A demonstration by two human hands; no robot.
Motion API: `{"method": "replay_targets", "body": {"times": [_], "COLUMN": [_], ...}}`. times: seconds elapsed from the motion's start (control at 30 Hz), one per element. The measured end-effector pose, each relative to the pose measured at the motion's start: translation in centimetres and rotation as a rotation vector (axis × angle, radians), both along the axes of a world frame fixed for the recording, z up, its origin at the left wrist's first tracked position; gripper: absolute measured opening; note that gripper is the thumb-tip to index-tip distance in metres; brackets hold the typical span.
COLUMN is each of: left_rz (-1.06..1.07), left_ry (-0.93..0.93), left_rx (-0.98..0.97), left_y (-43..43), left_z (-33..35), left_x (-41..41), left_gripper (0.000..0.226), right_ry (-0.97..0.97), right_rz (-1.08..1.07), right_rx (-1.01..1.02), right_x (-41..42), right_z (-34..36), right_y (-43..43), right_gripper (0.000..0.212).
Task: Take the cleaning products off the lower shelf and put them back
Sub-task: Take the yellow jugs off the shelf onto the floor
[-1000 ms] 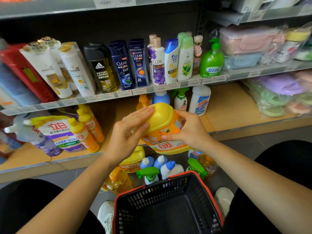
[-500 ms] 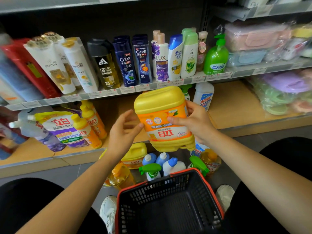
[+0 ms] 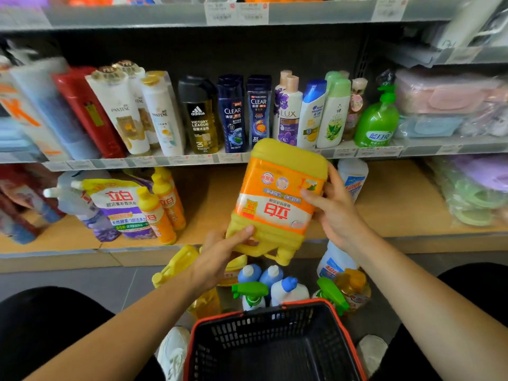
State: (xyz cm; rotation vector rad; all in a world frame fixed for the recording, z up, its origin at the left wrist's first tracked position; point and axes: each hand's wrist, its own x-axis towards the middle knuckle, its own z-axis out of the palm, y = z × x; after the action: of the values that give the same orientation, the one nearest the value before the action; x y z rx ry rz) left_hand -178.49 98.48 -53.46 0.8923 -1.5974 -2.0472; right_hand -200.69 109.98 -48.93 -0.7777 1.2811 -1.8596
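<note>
A big yellow detergent jug (image 3: 277,199) with an orange label hangs upside down in front of the lower shelf (image 3: 398,204), its cap end pointing down. My left hand (image 3: 222,254) grips it from below near the handle end. My right hand (image 3: 334,207) holds its right side, thumb across the label. On the lower shelf stand two small orange bottles (image 3: 162,204), a purple-and-yellow refill pouch (image 3: 123,210) and a white bottle (image 3: 353,177).
Several bottles stand on the floor below the shelf: blue-capped white ones (image 3: 272,284), green sprayers (image 3: 251,294), another yellow jug (image 3: 176,264). A black basket with a red rim (image 3: 275,345) sits between my knees. Shampoo bottles (image 3: 231,114) line the shelf above.
The jug has been lifted and turned over, so its cap end now points down. My left hand let go, then took hold again at the lower end.
</note>
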Motion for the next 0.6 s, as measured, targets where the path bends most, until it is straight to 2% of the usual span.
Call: {"method": "replay_targets", "body": {"times": [0.1, 0.2, 0.37, 0.5, 0.6], "left_rz": [0.158, 0.238, 0.128, -0.045, -0.168], "left_ry": [0.057, 0.072, -0.001, -0.082, -0.128], "left_rx": [-0.106, -0.258, -0.554, -0.710, -0.784], "left_y": [-1.6, -2.8, -4.0, -4.7, -4.9], "left_z": [1.7, 2.6, 2.1, 1.5, 0.8], "left_x": [0.4, 0.8, 0.1, -2.2, -4.5], "left_gripper": [0.082, 0.064, 0.057, 0.048, 0.045], "right_ry": [-0.055, -0.044, 0.082, 0.563, 0.684], "right_rz": [0.021, 0.058, 0.060, -0.056, -0.061], "right_rx": [0.099, 0.255, 0.425, 0.659, 0.776], "right_x": [-1.1, -1.5, -2.2, -3.0, -3.2], "right_z": [-0.8, -2.5, -4.8, -7.1, -9.4], "right_y": [-0.3, -0.6, -0.5, 1.0, 2.7], "right_gripper": [0.076, 0.071, 0.041, 0.020, 0.011]}}
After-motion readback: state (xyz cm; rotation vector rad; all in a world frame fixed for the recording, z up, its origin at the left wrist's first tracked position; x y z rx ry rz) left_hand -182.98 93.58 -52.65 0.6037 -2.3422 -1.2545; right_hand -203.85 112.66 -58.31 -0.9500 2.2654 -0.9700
